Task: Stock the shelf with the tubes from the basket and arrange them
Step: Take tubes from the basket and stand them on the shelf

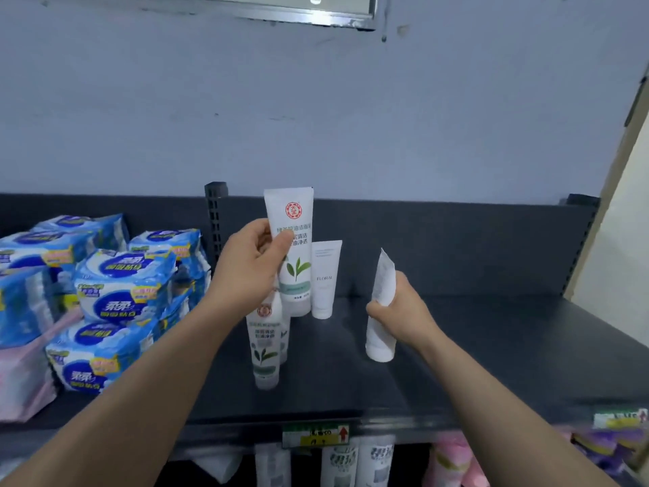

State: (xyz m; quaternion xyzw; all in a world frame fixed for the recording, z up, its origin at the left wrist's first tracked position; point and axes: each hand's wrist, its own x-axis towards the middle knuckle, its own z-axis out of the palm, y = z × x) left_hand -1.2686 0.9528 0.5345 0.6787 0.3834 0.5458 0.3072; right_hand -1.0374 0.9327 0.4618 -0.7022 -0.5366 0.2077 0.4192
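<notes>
Head view shows a dark shelf (491, 346) against a blue-grey wall (316, 117).

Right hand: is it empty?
No, the right hand grips a white tube.

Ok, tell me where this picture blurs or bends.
Head view: sharp centre, where the leaf tube in the left hand reads clearly; the right hand's white tube is softer; the price tag below smears; the wide lens tilts the wall edge.

Leaf-printed tube (296, 275) upright over the dark shelf (491, 346), fine-print white tube (383, 279) tilted cap-down further right.
</notes>
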